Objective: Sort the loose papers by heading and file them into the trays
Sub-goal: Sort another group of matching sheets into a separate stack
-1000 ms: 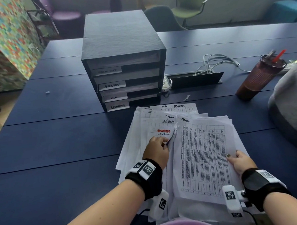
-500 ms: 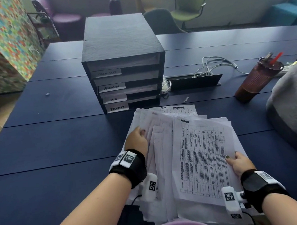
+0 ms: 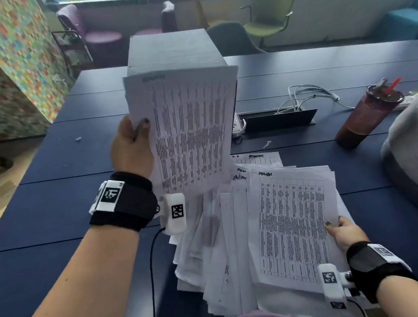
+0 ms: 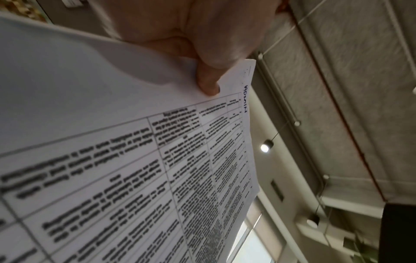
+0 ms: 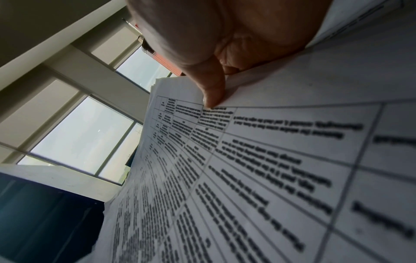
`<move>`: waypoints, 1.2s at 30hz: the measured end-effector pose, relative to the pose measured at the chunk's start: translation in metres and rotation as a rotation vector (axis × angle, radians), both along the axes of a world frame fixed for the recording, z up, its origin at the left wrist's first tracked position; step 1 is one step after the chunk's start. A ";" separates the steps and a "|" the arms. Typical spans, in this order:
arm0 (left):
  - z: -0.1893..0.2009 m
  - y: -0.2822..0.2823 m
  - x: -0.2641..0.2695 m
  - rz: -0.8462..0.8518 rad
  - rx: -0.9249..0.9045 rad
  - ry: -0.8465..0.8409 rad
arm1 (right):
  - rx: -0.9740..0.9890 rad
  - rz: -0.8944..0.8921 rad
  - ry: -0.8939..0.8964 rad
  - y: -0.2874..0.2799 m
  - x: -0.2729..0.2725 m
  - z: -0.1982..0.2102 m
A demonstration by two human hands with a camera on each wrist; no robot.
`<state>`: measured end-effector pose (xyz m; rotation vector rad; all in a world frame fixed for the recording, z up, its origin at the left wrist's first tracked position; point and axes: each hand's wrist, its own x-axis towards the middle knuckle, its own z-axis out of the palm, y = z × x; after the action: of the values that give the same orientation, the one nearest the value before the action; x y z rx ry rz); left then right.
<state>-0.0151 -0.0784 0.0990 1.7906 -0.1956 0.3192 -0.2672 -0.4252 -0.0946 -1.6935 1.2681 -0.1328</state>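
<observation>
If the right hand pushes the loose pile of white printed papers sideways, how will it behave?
The pile of white printed papers would probably fan out further; its sheets already lie splayed. The right hand pinches only the top sheets, so lower ones likely stay behind.

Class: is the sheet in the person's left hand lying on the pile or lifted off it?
Lifted: the left hand pinches the sheet upright above the pile.

Matt white printed paper sheet (image 3: pixel 190 135); loose pile of matt white papers (image 3: pixel 266 227); dark grey tray cabinet (image 3: pixel 172 52) with a finely textured matt top; smooth navy table (image 3: pixel 59 165); ribbed maroon plastic tumbler (image 3: pixel 364 118).
</observation>
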 end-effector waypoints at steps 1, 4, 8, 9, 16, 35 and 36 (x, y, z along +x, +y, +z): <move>0.006 0.003 0.001 0.020 -0.008 -0.030 | 0.006 -0.002 -0.011 0.003 0.000 0.005; 0.023 0.008 -0.001 0.074 -0.067 -0.108 | 0.011 0.000 -0.067 0.002 0.002 0.011; 0.023 -0.001 -0.004 0.024 -0.183 -0.074 | 0.079 -0.023 -0.154 -0.002 0.007 0.018; 0.018 -0.006 -0.006 -0.007 -0.191 -0.034 | 0.095 -0.024 -0.174 -0.002 0.010 0.021; -0.061 -0.044 -0.034 -0.267 -0.111 0.389 | 0.373 -0.017 -0.542 0.035 0.035 0.066; -0.113 -0.073 -0.070 -0.283 0.233 0.645 | 0.352 0.115 -0.311 0.072 0.034 0.057; -0.116 -0.074 -0.073 -0.292 0.252 0.649 | 0.284 0.208 -0.255 0.075 0.032 0.059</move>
<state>-0.0883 -0.1521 -0.0167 1.9865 -0.0316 -0.5148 -0.2355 -0.3501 -0.0358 -1.4975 0.8721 -0.0401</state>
